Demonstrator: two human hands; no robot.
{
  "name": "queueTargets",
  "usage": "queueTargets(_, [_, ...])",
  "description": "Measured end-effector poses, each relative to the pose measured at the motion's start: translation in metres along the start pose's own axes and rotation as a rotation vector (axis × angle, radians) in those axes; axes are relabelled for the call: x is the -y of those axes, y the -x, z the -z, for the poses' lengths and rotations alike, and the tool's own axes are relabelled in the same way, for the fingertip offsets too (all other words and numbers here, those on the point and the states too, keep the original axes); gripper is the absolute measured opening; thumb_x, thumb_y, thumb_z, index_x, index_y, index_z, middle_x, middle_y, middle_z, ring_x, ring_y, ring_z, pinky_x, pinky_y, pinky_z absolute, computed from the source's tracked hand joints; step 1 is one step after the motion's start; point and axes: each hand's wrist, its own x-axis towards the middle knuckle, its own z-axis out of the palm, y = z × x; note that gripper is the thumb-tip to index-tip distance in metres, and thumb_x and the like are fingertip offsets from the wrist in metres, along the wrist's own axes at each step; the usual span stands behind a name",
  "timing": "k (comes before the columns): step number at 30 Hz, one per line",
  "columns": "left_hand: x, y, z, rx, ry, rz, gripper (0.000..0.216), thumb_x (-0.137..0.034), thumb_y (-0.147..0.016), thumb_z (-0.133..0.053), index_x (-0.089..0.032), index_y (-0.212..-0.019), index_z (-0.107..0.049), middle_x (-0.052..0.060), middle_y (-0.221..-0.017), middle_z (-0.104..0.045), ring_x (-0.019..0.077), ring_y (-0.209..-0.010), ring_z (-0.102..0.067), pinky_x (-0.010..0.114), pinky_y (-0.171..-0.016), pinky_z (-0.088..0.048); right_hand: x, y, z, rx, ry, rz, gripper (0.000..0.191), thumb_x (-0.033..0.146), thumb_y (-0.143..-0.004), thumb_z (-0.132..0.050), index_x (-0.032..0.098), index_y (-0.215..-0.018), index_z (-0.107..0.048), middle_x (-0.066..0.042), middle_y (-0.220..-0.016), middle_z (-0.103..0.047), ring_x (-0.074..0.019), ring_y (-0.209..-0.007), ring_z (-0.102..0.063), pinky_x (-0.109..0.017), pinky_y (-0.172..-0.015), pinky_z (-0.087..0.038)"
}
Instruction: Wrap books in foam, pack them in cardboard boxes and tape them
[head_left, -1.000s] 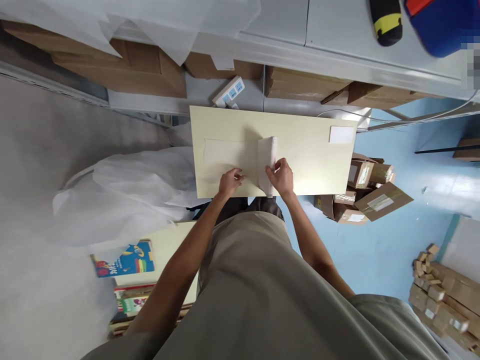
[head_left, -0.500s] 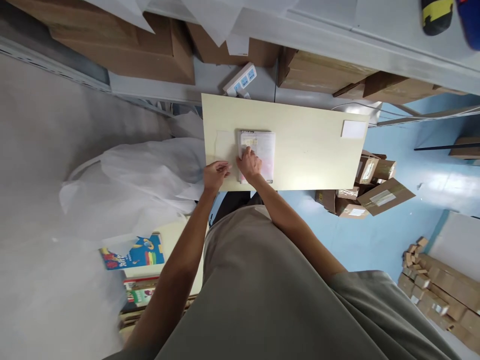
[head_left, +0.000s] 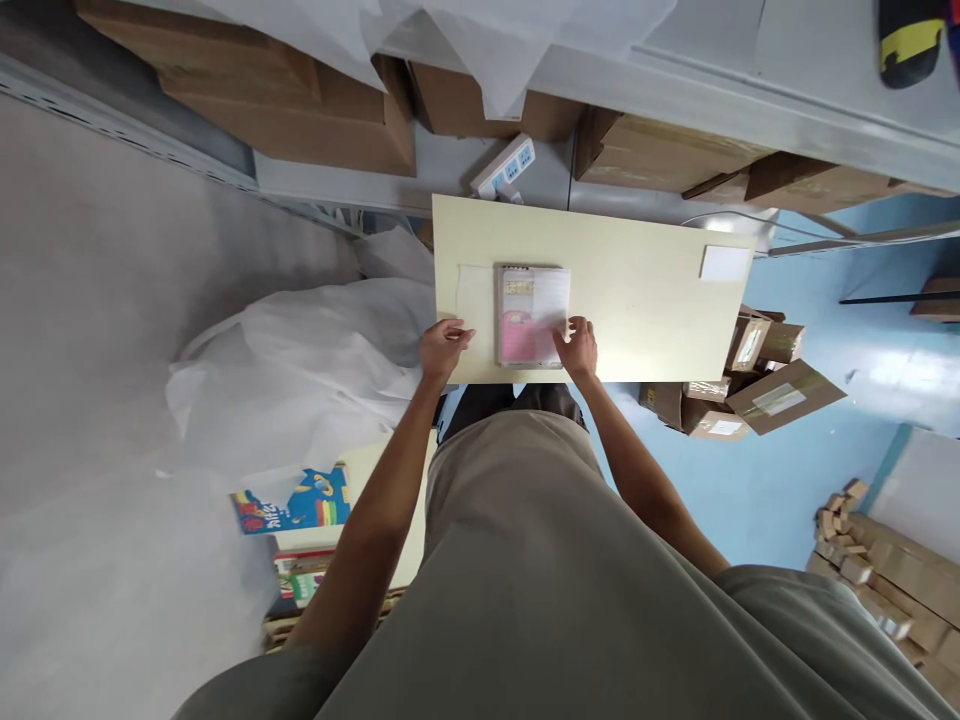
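A notebook or book [head_left: 517,345] with a pink and white cover lies flat on the cream board. A paler, printed area covers its right half. From its left side a thin, see-through sheet [head_left: 475,290] spreads over the board. My left hand [head_left: 445,346] is at this sheet's lower left corner, fingers pinched together; what is between them is too fine to make out. At the book's right edge, my right hand [head_left: 577,348] has its thumb on the cover and its fingers apart, gripping nothing.
The cream board [head_left: 645,300] carries a white card [head_left: 725,263] at its right end. Behind it are a power strip [head_left: 504,168] and cardboard boxes [head_left: 667,150] on a shelf. White sheeting [head_left: 322,340] bulges on the left; open cartons [head_left: 750,390] sit on the right.
My right hand has moved right from the book's left part to its right edge, uncovering the pink cover. My left hand stays by the thin sheet. The whole view has shifted slightly.
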Motion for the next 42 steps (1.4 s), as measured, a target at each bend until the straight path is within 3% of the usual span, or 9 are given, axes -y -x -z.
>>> queueTargets(6, [-0.010, -0.011, 0.004, -0.006, -0.008, -0.042, 0.038, -0.045, -0.085, -0.091, -0.019, -0.111, -0.082, 0.005, -0.090, -0.084, 0.0219, -0.077, -0.083, 0.029, -0.076, -0.065, -0.006, -0.004, -0.016, 0.019, 0.003, -0.057, 0.047, 0.044, -0.101, -0.068, 0.021, -0.141, -0.060, -0.020, -0.145, -0.067, -0.0326, -0.120, -0.072, -0.047, -0.101, -0.060])
queueTargets(13, [-0.019, -0.016, 0.006, 0.078, 0.115, -0.021, 0.031, -0.031, -0.091, -0.075, -0.014, -0.117, -0.081, 0.012, -0.114, -0.087, 0.0207, -0.083, -0.084, 0.030, -0.077, -0.067, 0.000, -0.008, -0.026, 0.041, 0.042, -0.108, 0.042, 0.041, -0.106, -0.063, 0.021, -0.142, -0.059, -0.020, -0.147, -0.066, -0.0346, -0.123, -0.072, -0.049, -0.104, -0.060])
queueTargets(21, [-0.017, -0.011, 0.011, 0.003, -0.092, -0.034, 0.031, -0.041, -0.083, -0.089, -0.019, -0.105, -0.083, 0.005, -0.089, -0.085, 0.0212, -0.072, -0.079, 0.029, -0.073, -0.060, -0.008, -0.016, -0.025, 0.062, 0.045, -0.090, 0.043, 0.042, -0.104, -0.069, 0.022, -0.141, -0.058, -0.019, -0.144, -0.068, -0.0338, -0.122, -0.073, -0.048, -0.105, -0.060])
queueTargets(25, [-0.015, -0.007, 0.011, -0.001, -0.180, -0.072, 0.024, -0.042, -0.100, -0.070, -0.020, -0.097, -0.082, 0.006, -0.095, -0.086, 0.0218, -0.082, -0.081, 0.029, -0.082, -0.061, -0.010, -0.018, -0.026, 0.075, 0.003, -0.098, 0.043, 0.042, -0.103, -0.070, 0.023, -0.140, -0.058, -0.019, -0.145, -0.067, -0.0348, -0.121, -0.072, -0.049, -0.103, -0.060])
queueTargets(29, [-0.008, -0.005, 0.007, -0.062, -0.184, -0.125, 0.029, -0.016, -0.100, -0.053, -0.018, -0.113, -0.079, 0.012, -0.123, -0.084, 0.0239, -0.106, -0.082, 0.034, -0.102, -0.059, -0.011, -0.018, -0.027, 0.077, -0.004, -0.115, 0.044, 0.043, -0.103, -0.070, 0.023, -0.140, -0.058, -0.019, -0.147, -0.067, -0.0349, -0.122, -0.071, -0.048, -0.104, -0.059])
queueTargets(34, [-0.005, -0.003, -0.010, -0.187, -0.259, -0.096, 0.055, -0.019, -0.085, -0.081, -0.017, -0.137, -0.065, 0.018, -0.138, -0.073, 0.0309, -0.122, -0.075, 0.043, -0.115, -0.054, -0.013, -0.018, -0.028, 0.061, -0.038, -0.100, 0.042, 0.042, -0.102, -0.071, 0.024, -0.139, -0.059, -0.019, -0.145, -0.068, -0.0352, -0.120, -0.071, -0.049, -0.102, -0.059])
queueTargets(36, [-0.007, -0.003, -0.019, -0.152, -0.296, -0.022, 0.055, -0.028, -0.083, -0.089, -0.018, -0.132, -0.066, 0.015, -0.122, -0.078, 0.0342, -0.121, -0.074, 0.044, -0.111, -0.054, -0.013, -0.018, -0.028, 0.061, -0.045, -0.097, 0.042, 0.041, -0.103, -0.071, 0.024, -0.138, -0.059, -0.019, -0.145, -0.068, -0.0348, -0.119, -0.071, -0.048, -0.100, -0.060])
queueTargets(38, [-0.010, -0.001, -0.025, -0.125, -0.343, 0.029, 0.038, -0.038, -0.087, -0.088, -0.020, -0.116, -0.070, 0.012, -0.107, -0.079, 0.0355, -0.116, -0.074, 0.044, -0.106, -0.053, -0.012, -0.018, -0.027, 0.067, -0.041, -0.101, 0.042, 0.041, -0.103, -0.072, 0.023, -0.139, -0.060, -0.019, -0.145, -0.068, -0.0342, -0.118, -0.072, -0.046, -0.099, -0.060])
queueTargets(42, [-0.019, 0.009, -0.032, -0.153, -0.411, -0.083, 0.021, -0.042, -0.094, -0.079, -0.022, -0.093, -0.073, 0.015, -0.107, -0.080, 0.0356, -0.112, -0.073, 0.042, -0.104, -0.051, -0.010, -0.018, -0.024, 0.082, -0.043, -0.108, 0.045, 0.041, -0.103, -0.073, 0.022, -0.142, -0.060, -0.019, -0.146, -0.068, -0.0337, -0.118, -0.073, -0.045, -0.099, -0.060])
